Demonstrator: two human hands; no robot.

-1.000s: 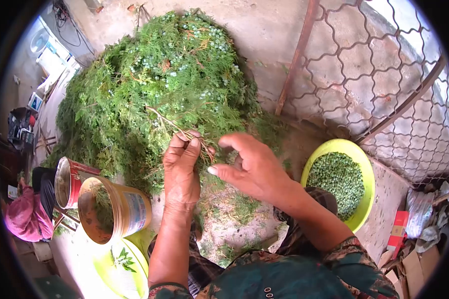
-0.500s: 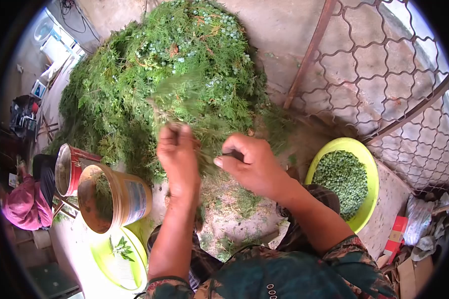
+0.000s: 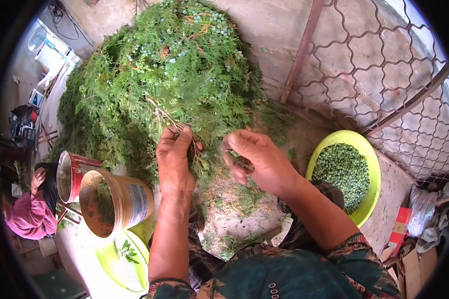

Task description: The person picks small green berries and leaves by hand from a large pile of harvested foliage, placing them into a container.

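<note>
My left hand (image 3: pixel 173 167) pinches a thin brown evergreen twig (image 3: pixel 160 110) between thumb and fingers. Its bare end points up and left, and green cones (image 3: pixel 203 164) with sprigs hang at its lower end beside my palm. To the right, my right hand (image 3: pixel 264 164) is curled around a few small green cones (image 3: pixel 240 158), partly hidden by the fingers. Both hands are in front of a large heap of cut evergreen branches (image 3: pixel 134 79) dotted with bluish cones. A yellow-green basin (image 3: pixel 374 174) full of picked cones (image 3: pixel 340 172) stands right of my right forearm.
Left of my forearm are a tan bucket (image 3: pixel 134 202) with some greenery inside, a red bucket (image 3: pixel 77 174) and another yellow-green basin (image 3: pixel 105 259). A person in a pink top (image 3: pixel 30 214) sits at far left. Wire mesh (image 3: pixel 369 65) leans at right, near cardboard scraps (image 3: pixel 419 271).
My right hand, its thumb and fingers near the twig before, has turned and now curls around green cones. The blurred twig in my left hand has become still. The person at left has raised a hand.
</note>
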